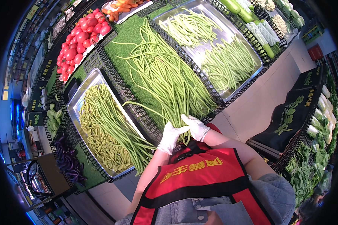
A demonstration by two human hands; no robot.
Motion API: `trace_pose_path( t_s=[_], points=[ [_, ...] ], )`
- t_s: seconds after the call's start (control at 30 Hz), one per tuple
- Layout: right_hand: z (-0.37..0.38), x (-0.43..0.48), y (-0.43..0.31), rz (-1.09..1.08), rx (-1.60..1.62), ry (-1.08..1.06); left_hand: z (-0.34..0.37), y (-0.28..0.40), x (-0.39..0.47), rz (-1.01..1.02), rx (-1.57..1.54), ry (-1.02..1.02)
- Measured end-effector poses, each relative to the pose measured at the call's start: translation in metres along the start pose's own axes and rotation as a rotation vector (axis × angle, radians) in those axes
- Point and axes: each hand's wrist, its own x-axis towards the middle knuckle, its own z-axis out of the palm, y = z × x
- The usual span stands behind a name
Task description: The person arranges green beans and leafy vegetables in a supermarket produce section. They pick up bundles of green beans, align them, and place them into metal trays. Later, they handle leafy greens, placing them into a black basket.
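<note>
My left hand, in a white glove, closes on the near ends of a bunch of long green yardlong beans. Across from it, my right hand, also gloved in white, presses on the same bundle from the right side. The beans fan out away from me over green artificial turf. One long strand sticks out to the left of the bunch. To the left, more long beans lie on top of edamame pods in a metal tray.
Green beans lie in two heaps in a metal tray at upper right. Black plastic lattice edging separates the sections. Tomatoes, carrots, eggplants and netted gourds lie around. Leafy vegetables fill a stand on the right.
</note>
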Motion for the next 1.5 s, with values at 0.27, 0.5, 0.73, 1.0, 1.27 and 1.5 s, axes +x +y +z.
trace_pose_path(
  t_s=[0.27,0.5,0.73,1.0,1.27,1.5],
  points=[
    [-0.008,0.004,-0.001,-0.045,-0.331,-0.099,-0.009,0.022,-0.010,-0.224,0.006,0.022],
    [0.026,-0.020,-0.019,0.186,-0.287,-0.194,-0.017,0.023,-0.006,-0.325,-0.017,-0.034],
    [0.007,0.025,-0.020,0.419,-0.140,-0.316,-0.023,0.051,-0.011,-0.470,-0.002,-0.078],
    [0.083,0.078,-0.041,0.394,0.535,-0.585,0.008,0.155,-0.065,-0.572,0.235,-0.183],
    [0.114,0.065,-0.057,0.469,0.083,-0.304,-0.013,0.187,-0.118,-0.487,0.192,0.009],
    [0.125,-0.023,-0.047,0.825,0.352,-0.726,0.014,0.227,-0.125,-0.671,0.409,-0.071]
  ],
)
